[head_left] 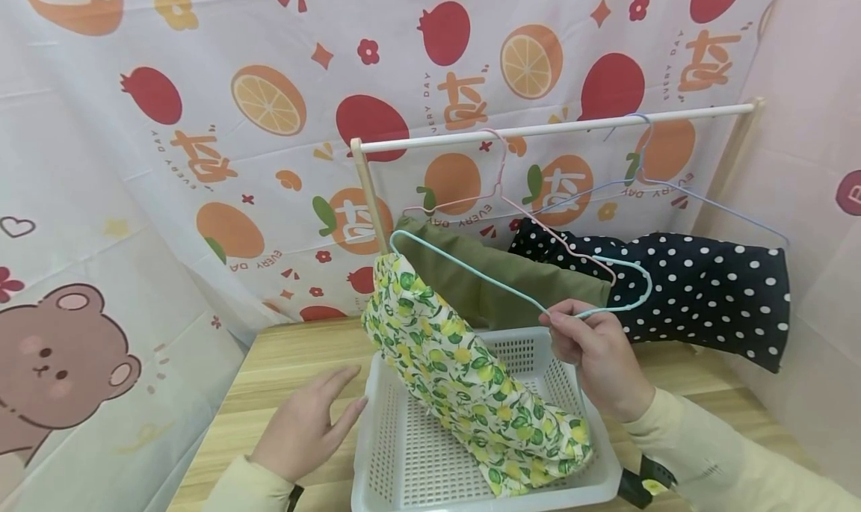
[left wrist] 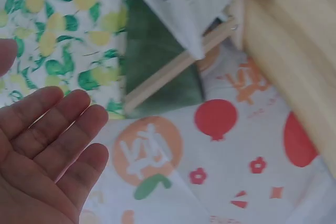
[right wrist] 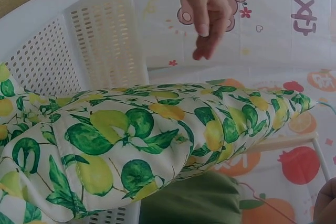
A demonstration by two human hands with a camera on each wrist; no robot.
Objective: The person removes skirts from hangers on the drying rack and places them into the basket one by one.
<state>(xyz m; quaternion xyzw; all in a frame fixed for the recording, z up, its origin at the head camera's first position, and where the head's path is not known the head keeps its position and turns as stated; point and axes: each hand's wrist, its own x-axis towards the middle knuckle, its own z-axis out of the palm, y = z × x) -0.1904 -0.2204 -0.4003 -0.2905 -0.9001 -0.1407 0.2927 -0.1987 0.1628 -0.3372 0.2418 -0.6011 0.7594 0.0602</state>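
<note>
A light-blue clothes hanger (head_left: 471, 267) is pinched near its neck by my right hand (head_left: 600, 353). From it hangs a lemon-print cloth garment (head_left: 464, 370), slanting down over a white plastic basket (head_left: 383, 437); the same lemon cloth (right wrist: 136, 140) fills much of the right wrist view. My left hand (head_left: 312, 422) hovers beside the basket's left side, its fingers extended and holding nothing. In the left wrist view the left palm (left wrist: 42, 161) faces the lemon cloth (left wrist: 68, 35). The hanger's far lower part is hidden by the cloth.
Behind the basket stands a rack with a white rail (head_left: 551, 129) and wooden posts (head_left: 370, 190). On it hang a pink hanger (head_left: 499, 190) with olive-green cloth (head_left: 484, 273) and a blue hanger (head_left: 639, 179) near black polka-dot cloth (head_left: 706, 288). A wooden table (head_left: 269, 370) lies underneath.
</note>
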